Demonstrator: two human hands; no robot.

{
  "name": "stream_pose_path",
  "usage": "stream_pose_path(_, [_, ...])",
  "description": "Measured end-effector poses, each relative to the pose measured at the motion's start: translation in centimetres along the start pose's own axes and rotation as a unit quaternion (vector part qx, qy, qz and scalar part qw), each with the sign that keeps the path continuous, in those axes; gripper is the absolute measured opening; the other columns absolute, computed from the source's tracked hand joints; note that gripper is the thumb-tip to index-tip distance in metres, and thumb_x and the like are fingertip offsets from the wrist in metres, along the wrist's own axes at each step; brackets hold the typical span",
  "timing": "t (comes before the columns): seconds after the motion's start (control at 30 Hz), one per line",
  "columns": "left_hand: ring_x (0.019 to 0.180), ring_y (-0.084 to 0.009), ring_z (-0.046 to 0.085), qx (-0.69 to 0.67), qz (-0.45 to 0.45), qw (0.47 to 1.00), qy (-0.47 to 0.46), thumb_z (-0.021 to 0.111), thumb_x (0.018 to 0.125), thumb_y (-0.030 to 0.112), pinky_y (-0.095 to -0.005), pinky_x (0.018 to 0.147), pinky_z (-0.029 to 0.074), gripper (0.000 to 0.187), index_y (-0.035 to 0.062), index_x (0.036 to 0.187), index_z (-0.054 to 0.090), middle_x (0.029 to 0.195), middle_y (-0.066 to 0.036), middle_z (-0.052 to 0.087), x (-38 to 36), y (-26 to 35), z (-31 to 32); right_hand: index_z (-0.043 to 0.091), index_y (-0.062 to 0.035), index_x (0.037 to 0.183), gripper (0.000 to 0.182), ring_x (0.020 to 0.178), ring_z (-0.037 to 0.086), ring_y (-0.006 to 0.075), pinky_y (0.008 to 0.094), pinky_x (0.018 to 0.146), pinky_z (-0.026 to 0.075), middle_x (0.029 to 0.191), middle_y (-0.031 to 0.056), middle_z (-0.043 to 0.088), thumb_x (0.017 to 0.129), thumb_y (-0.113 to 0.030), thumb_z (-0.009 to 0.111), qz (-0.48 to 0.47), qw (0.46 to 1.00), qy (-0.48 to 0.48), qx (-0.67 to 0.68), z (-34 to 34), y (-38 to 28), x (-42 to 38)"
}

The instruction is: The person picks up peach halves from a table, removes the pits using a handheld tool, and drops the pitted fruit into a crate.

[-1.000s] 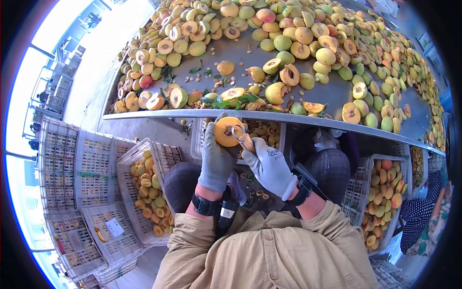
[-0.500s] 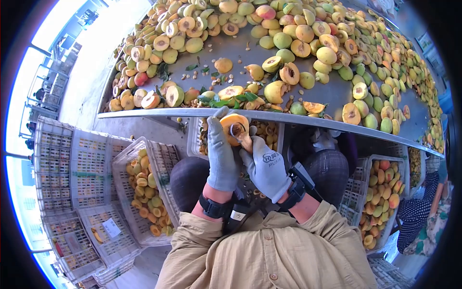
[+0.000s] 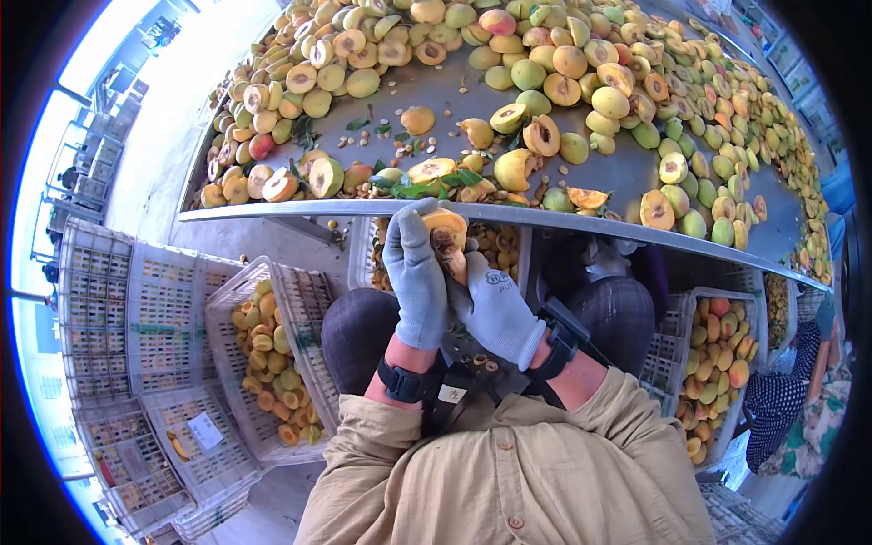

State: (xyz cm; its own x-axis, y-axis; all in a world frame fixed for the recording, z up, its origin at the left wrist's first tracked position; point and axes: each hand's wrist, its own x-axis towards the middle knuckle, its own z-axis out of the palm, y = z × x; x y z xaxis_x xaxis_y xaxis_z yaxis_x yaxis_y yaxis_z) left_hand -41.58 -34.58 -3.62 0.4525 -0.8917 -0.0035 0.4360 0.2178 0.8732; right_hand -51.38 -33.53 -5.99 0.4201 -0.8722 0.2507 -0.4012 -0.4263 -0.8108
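Over a crate below the table edge, my gloved left hand (image 3: 418, 286) is closed around a halved peach (image 3: 442, 220), its cut side turned toward my right hand. The peach's brown pit hollow shows. My gloved right hand (image 3: 501, 313) grips a pitting tool with a wooden handle (image 3: 456, 266). The tool's tip lies at the hollow; its metal loop is hard to make out now. Both hands are close together, just in front of the metal rim of the table (image 3: 363, 208). Peach halves (image 3: 431, 170), leaves and loose pits lie on the table just beyond.
Heaps of peaches (image 3: 572, 64) cover much of the steel table. A crate of peach halves (image 3: 272, 363) stands at left beside stacked crates (image 3: 173, 318). Another peach-filled crate (image 3: 718, 363) is at right, near a person's patterned clothing (image 3: 786, 400). A crate (image 3: 498, 250) sits under my hands.
The peach half has tilted in my left hand, and the tool's metal loop, plain before, is now mostly hidden. My right hand has shifted slightly up and left. The view has moved a little.
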Motion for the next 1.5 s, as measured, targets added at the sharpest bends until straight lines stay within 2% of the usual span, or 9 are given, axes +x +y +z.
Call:
stream_pose_path(0.3, [0.075, -0.0076, 0.056, 0.108, 0.049, 0.992, -0.051, 0.051, 0.093, 0.037, -0.0214, 0.066, 0.046, 0.037, 0.0022, 0.097, 0.063, 0.087, -0.002, 0.063, 1.1, -1.1, -2.7, 0.050, 0.0002, 0.098, 0.021, 0.076, 0.058, 0.0414, 0.0426, 0.063, 0.046, 0.076, 0.0229, 0.059, 0.088, -0.018, 0.052, 0.231, 0.886, -0.252, 0.313, -4.3, -2.6, 1.7])
stream_pose_path(0.5, [0.076, -0.0067, 0.055, 0.176, 0.076, 0.981, -0.030, 0.052, 0.093, 0.037, -0.0213, 0.066, 0.046, 0.038, 0.0009, 0.098, 0.063, 0.086, -0.002, 0.062, 0.9, -1.4, -2.7, 0.050, 0.0019, 0.098, 0.027, 0.086, 0.055, 0.0443, 0.0455, 0.069, 0.044, 0.080, 0.0256, 0.058, 0.086, -0.023, 0.054, 0.026, 0.984, -0.160, 0.078, -1.7, 1.4, 1.3])
stream_pose_path(0.67, [0.062, -0.0020, 0.047, 0.136, 0.053, 0.989, 0.026, 0.054, 0.091, 0.038, -0.0172, 0.054, 0.038, 0.035, 0.0043, 0.092, 0.064, 0.073, 0.003, 0.056, 1.4, -1.8, -3.3, 0.047, -0.0070, 0.090, 0.018, 0.035, 0.044, 0.0064, 0.0228, 0.029, 0.035, 0.058, 0.0002, 0.047, 0.092, -0.025, 0.048, 0.295, 0.791, -0.289, 0.452, -2.7, -0.5, 1.4])
stream_pose_path(0.77, [0.063, -0.0025, 0.048, 0.145, 0.066, 0.987, 0.016, 0.053, 0.092, 0.038, -0.0171, 0.055, 0.039, 0.035, 0.0040, 0.093, 0.064, 0.075, 0.002, 0.058, 1.1, -1.6, -3.3, 0.048, -0.0061, 0.093, 0.020, 0.036, 0.047, 0.0073, 0.0230, 0.030, 0.037, 0.058, 0.0009, 0.047, 0.091, -0.026, 0.048, 0.297, 0.778, -0.303, 0.464, -2.4, -0.1, 1.6])
stream_pose_path(0.9, [0.070, -0.0058, 0.053, 0.173, 0.081, 0.982, 0.003, 0.052, 0.092, 0.038, -0.0194, 0.063, 0.043, 0.039, 0.0015, 0.094, 0.064, 0.083, -0.003, 0.063, 1.3, -1.5, -3.5, 0.056, 0.0016, 0.100, 0.029, 0.069, 0.063, 0.0343, 0.0392, 0.060, 0.050, 0.079, 0.0212, 0.063, 0.088, -0.024, 0.052, -0.012, 0.978, -0.180, 0.100, -0.8, 1.8, 2.3])
stream_pose_path(1.03, [0.071, -0.0074, 0.054, 0.175, 0.058, 0.982, 0.039, 0.052, 0.092, 0.039, -0.0201, 0.063, 0.044, 0.040, 0.0004, 0.094, 0.064, 0.084, -0.004, 0.063, 1.5, -2.1, -4.1, 0.056, 0.0029, 0.101, 0.032, 0.088, 0.059, 0.0407, 0.0429, 0.073, 0.047, 0.087, 0.0257, 0.062, 0.086, -0.025, 0.054, 0.066, 0.965, -0.227, 0.110, -0.8, 1.3, 2.6])
stream_pose_path(1.2, [0.066, -0.0058, 0.053, 0.168, 0.079, 0.982, 0.031, 0.053, 0.092, 0.038, -0.0192, 0.059, 0.044, 0.039, 0.0011, 0.093, 0.064, 0.079, 0.000, 0.061, 1.8, -1.9, -4.7, 0.053, -0.0043, 0.084, 0.024, 0.039, 0.046, 0.0075, 0.0245, 0.034, 0.037, 0.061, 0.0003, 0.051, 0.092, -0.027, 0.050, 0.253, 0.827, -0.319, 0.388, -1.6, -0.8, 2.2])
stream_pose_path(1.33, [0.073, -0.0115, 0.059, 0.170, 0.046, 0.984, -0.019, 0.050, 0.092, 0.042, -0.0236, 0.065, 0.049, 0.042, 0.0017, 0.100, 0.061, 0.085, -0.006, 0.063, 1.4, -1.0, -4.8, 0.049, -0.0060, 0.089, 0.024, 0.034, 0.029, 0.0024, 0.0193, 0.030, 0.025, 0.053, -0.0064, 0.035, 0.093, -0.030, 0.050, 0.367, 0.616, -0.378, 0.585, -2.8, -0.8, 2.4])
stream_pose_path(1.5, [0.077, -0.0151, 0.059, 0.081, -0.033, 0.995, -0.045, 0.046, 0.091, 0.049, -0.0272, 0.068, 0.050, 0.047, 0.0056, 0.106, 0.055, 0.092, -0.007, 0.061, 0.8, 0.2, -3.3, 0.050, -0.0051, 0.089, 0.028, 0.035, 0.032, 0.0032, 0.0199, 0.031, 0.027, 0.055, -0.0054, 0.037, 0.093, -0.033, 0.051, 0.334, 0.562, -0.374, 0.658, -2.6, 0.5, 2.0])
